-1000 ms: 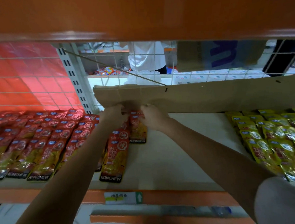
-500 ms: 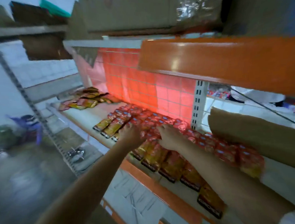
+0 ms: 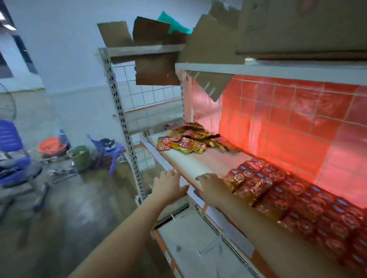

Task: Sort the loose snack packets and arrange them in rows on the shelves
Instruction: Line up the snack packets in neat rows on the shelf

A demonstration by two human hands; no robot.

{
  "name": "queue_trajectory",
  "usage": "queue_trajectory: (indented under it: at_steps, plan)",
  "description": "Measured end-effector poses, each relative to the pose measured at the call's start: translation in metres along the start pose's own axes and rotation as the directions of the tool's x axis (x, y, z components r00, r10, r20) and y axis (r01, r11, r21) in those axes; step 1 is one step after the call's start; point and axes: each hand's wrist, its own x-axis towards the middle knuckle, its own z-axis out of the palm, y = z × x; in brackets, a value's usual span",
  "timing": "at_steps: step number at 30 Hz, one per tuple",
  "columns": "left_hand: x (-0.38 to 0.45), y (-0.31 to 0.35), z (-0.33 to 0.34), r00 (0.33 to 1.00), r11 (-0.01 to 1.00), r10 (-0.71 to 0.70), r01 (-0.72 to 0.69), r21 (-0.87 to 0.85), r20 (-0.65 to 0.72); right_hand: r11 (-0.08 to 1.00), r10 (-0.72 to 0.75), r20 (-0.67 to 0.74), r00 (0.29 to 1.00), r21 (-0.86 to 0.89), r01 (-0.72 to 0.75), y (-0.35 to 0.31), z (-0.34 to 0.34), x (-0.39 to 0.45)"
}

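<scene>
Red snack packets (image 3: 290,199) lie in neat overlapping rows along the shelf (image 3: 202,161), running off to the right. A loose pile of mixed red and yellow packets (image 3: 189,138) sits at the shelf's far left end. My left hand (image 3: 170,184) hovers with fingers spread just off the shelf's front edge, holding nothing. My right hand (image 3: 210,187) lies flat and empty on the shelf, right beside the leftmost red packets. Bare shelf board separates my hands from the loose pile.
Torn cardboard boxes (image 3: 216,42) sit on the upper shelf. A slotted metal upright (image 3: 123,124) stands left of the shelf. Blue plastic chairs (image 3: 6,155), a green bucket (image 3: 79,157) and an orange basin (image 3: 50,144) stand on the floor at left. A lower shelf (image 3: 195,247) shows beneath.
The view has swung left along the shelf. Both hands have left the red packet rows and moved leftward to the bare stretch of shelf, now open and empty.
</scene>
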Motion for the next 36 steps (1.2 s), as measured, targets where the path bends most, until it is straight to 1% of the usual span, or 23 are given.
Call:
queue_trajectory:
  at_steps: [2, 5, 9, 12, 15, 18, 22, 26, 28, 30, 32, 34, 36]
  plan:
    - [0.018, -0.017, 0.007, 1.000, 1.000, -0.009, 0.010, -0.027, 0.023, 1.000, 0.002, 0.022, 1.000, 0.000, -0.002, -0.002, 0.006, 0.024]
    - [0.048, -0.035, 0.015, 1.000, 0.999, -0.003, 0.004, -0.053, 0.015, 1.000, 0.019, 0.002, 1.000, 0.007, -0.019, 0.006, 0.006, 0.063]
    - [0.095, -0.054, 0.022, 1.000, 0.996, 0.014, -0.014, -0.091, -0.008, 0.996, 0.079, 0.034, 0.996, 0.040, -0.081, 0.018, 0.003, 0.120]
    - [0.140, -0.070, 0.021, 0.999, 0.997, 0.036, -0.036, -0.072, -0.005, 0.988, 0.135, 0.056, 0.989, 0.064, -0.139, 0.028, 0.003, 0.165]
    - [0.186, -0.084, 0.014, 1.000, 0.999, 0.022, -0.021, -0.050, 0.020, 0.976, 0.201, 0.013, 0.980, 0.078, -0.201, 0.038, -0.002, 0.205]
    - [0.229, -0.098, 0.010, 1.000, 0.998, 0.009, -0.007, -0.066, 0.021, 0.955, 0.254, -0.023, 0.967, 0.163, -0.247, 0.048, -0.005, 0.238]
    - [0.271, -0.111, 0.013, 1.000, 0.993, -0.014, 0.015, -0.116, 0.009, 0.925, 0.331, -0.042, 0.943, 0.212, -0.315, 0.057, 0.005, 0.259]
    - [0.302, -0.117, 0.015, 0.999, 0.998, -0.037, 0.036, -0.055, -0.029, 0.898, 0.402, -0.060, 0.914, 0.219, -0.381, 0.060, 0.009, 0.267]
    - [0.316, -0.122, 0.018, 0.998, 0.996, -0.062, 0.063, -0.060, 0.008, 0.876, 0.446, -0.041, 0.894, 0.224, -0.427, 0.061, 0.006, 0.268]
    - [0.328, -0.128, 0.021, 0.994, 0.990, -0.079, 0.087, -0.115, 0.071, 0.836, 0.505, -0.014, 0.863, 0.255, -0.486, 0.059, 0.006, 0.268]
    - [0.334, -0.133, 0.021, 0.991, 0.972, -0.079, 0.101, -0.213, 0.110, 0.788, 0.560, 0.009, 0.829, 0.302, -0.536, 0.053, 0.006, 0.264]
    - [0.334, -0.136, 0.019, 0.992, 0.945, -0.049, 0.085, -0.315, 0.120, 0.740, 0.585, 0.046, 0.809, 0.377, -0.557, 0.046, 0.007, 0.259]
    - [0.329, -0.139, 0.019, 0.995, 0.882, -0.012, 0.055, -0.469, 0.094, 0.690, 0.596, 0.068, 0.800, 0.466, -0.554, 0.038, 0.010, 0.253]
